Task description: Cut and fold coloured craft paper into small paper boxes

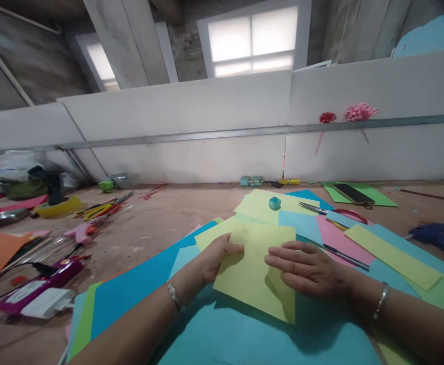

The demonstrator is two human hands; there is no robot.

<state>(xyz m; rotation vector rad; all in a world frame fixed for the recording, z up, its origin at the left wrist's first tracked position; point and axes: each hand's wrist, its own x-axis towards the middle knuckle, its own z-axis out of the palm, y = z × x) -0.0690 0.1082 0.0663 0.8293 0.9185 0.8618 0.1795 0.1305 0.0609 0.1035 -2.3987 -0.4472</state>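
Note:
A sheet of pale yellow paper (258,274) is tilted up above light blue paper (206,334), casting a shadow on it. My left hand (217,256) grips the sheet's left edge, thumb on top and the other fingers hidden beneath. Stretched fingers of my right hand (307,266) lie along the sheet's right side, close to or touching its face. Just beyond, a small teal folded paper cup (274,203) stands on another yellow sheet (254,203). Scissors with red handles (351,216) and dark tweezers (345,257) lie on papers to the right.
Coloured papers spread over the table, with a yellow strip (395,256) at right. A blue glue gun (440,238) lies far right, a phone (353,193) behind it. At left are a purple power strip (41,284), white charger (48,303), pink glue gun (84,230) and tape (60,207).

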